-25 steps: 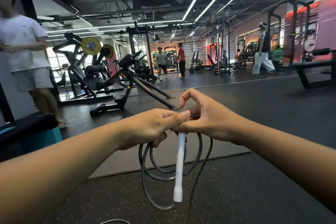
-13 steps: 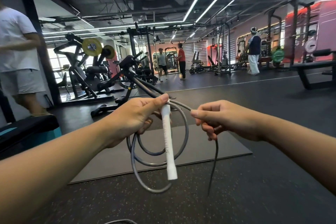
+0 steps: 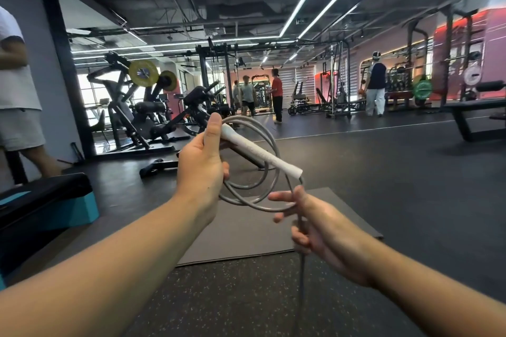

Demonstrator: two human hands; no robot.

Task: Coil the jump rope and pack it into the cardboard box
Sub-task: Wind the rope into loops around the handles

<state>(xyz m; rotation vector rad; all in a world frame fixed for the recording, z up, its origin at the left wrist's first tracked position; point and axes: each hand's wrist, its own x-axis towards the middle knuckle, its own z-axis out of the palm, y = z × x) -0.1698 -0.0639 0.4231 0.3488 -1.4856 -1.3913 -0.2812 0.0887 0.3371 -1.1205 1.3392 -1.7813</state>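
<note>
My left hand [image 3: 201, 165] is raised in the middle of the view and grips the jump rope's white handle [image 3: 260, 152] together with several grey loops of rope [image 3: 269, 142]. The handle slants down to the right, out of my fist. Lower right, my right hand [image 3: 315, 226] is curled around the free length of rope, which runs through the fingers and hangs straight down to the floor. The two hands are a short way apart. No cardboard box is in view.
A dark exercise mat [image 3: 246, 230] lies on the speckled rubber floor below my hands. A black and teal padded box [image 3: 46, 205] stands at the left, with a person beside it. Weight machines and several people fill the back of the gym.
My left hand rose and tilted the handle from hanging down to slanting right. My right hand dropped lower and slid down along the free rope.
</note>
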